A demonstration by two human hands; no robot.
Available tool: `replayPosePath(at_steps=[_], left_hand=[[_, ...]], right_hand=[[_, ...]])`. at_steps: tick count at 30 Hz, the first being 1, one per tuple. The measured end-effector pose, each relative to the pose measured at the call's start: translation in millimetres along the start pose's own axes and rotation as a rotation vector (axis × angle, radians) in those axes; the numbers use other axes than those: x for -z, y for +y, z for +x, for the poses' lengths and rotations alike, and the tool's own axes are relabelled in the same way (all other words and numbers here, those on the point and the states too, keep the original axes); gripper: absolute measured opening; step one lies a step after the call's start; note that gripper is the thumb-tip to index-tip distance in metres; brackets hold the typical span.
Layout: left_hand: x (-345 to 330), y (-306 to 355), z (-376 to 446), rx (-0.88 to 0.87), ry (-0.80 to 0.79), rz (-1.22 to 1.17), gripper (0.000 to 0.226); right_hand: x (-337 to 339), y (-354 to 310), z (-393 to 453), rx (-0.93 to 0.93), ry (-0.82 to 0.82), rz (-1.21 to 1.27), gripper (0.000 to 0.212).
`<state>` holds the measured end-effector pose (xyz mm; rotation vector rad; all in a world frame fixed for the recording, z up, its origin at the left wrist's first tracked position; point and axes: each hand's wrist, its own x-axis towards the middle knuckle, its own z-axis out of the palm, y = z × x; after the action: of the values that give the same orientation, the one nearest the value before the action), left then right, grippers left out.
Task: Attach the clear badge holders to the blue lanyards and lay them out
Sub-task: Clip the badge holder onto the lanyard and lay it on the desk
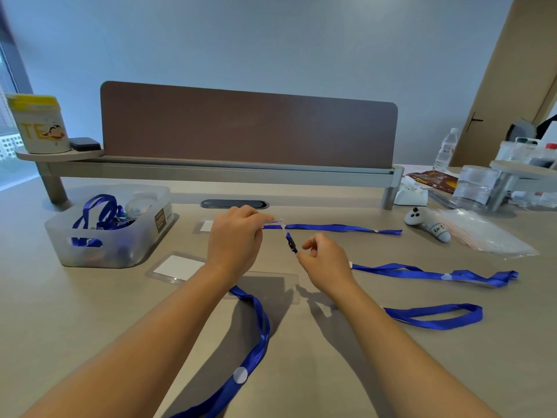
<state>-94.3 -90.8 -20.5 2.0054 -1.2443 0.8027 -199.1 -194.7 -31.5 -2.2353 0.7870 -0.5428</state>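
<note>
My left hand (235,239) pinches the top edge of a clear badge holder (278,221), held above the desk. My right hand (324,260) grips the black clip (291,244) of a blue lanyard (256,351), which trails down toward the near edge. The clip sits just below the holder's edge, between the two hands. Another clear badge holder (177,268) with a white card lies flat at the left. A second one (206,226) lies farther back. Three more blue lanyards lie on the right: one far (340,227), one in the middle (434,274), one near (437,316).
A translucent bin (120,236) with several blue lanyards stands at the left. A white controller (428,224) and a clear plastic bag (488,236) lie at the right. A brown divider panel (247,128) on a grey shelf runs across the back. Jars and a water bottle (446,150) crowd the far right.
</note>
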Motion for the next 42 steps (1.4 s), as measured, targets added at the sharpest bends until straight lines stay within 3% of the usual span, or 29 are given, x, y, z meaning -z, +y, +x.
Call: replayPosePath(at_steps=[2,6,9,11,17,23,26,31,34,36,40,42], left_hand=[[1.9,1.1,2.9,0.023,0.008,-0.006,0.021],[4.1,3.3,6.7,0.017,0.039,0.002,0.023],[4.2,3.0,3.9,0.003,0.038,0.016,0.023],[3.8,-1.7,0.7,0.007,0.029,0.033,0.023],[0.3,-16.5,-1.7,-0.011,-0.023,0.066,0.021],[-26.7,0.6,12.6,-0.106,-0.083,0.112,0.025],[-47.9,16.9,30.5,-0.133,-0.096,0.090,0.027],[-75.1,46.8,70.8,-0.149,-0.094,0.027,0.025],[-84.7,52.3,94.8,-0.139,-0.048,0.003,0.025],[-89.3,46.1,101.7,-0.131,-0.028,0.002,0.024],[-103.4,9.2,84.8,-0.090,-0.104,0.061,0.028],[-111.0,-15.5,66.0,-0.069,-0.177,0.124,0.036]], right_hand=[[-2.7,-4.6,-3.0,-0.039,-0.064,0.118,0.015],[-14.5,-15.9,-10.7,-0.271,-0.363,0.418,0.021],[-27.5,-12.0,-8.0,-0.309,-0.415,0.510,0.048],[-31.5,-6.9,-5.5,-0.315,-0.374,0.635,0.059],[-11.9,4.5,11.7,-0.337,-0.097,1.033,0.060],[39.4,22.5,41.3,-0.424,0.141,1.265,0.015],[74.1,34.5,53.9,-0.418,0.258,1.203,0.015],[133.7,43.6,84.7,-0.254,0.440,1.106,0.009],[161.3,38.1,106.8,-0.150,0.499,1.109,0.035],[165.6,34.8,119.1,-0.094,0.484,1.114,0.032],[128.9,49.6,137.4,-0.207,0.420,1.066,0.032],[95.7,61.7,137.3,-0.337,0.361,0.986,0.018]])
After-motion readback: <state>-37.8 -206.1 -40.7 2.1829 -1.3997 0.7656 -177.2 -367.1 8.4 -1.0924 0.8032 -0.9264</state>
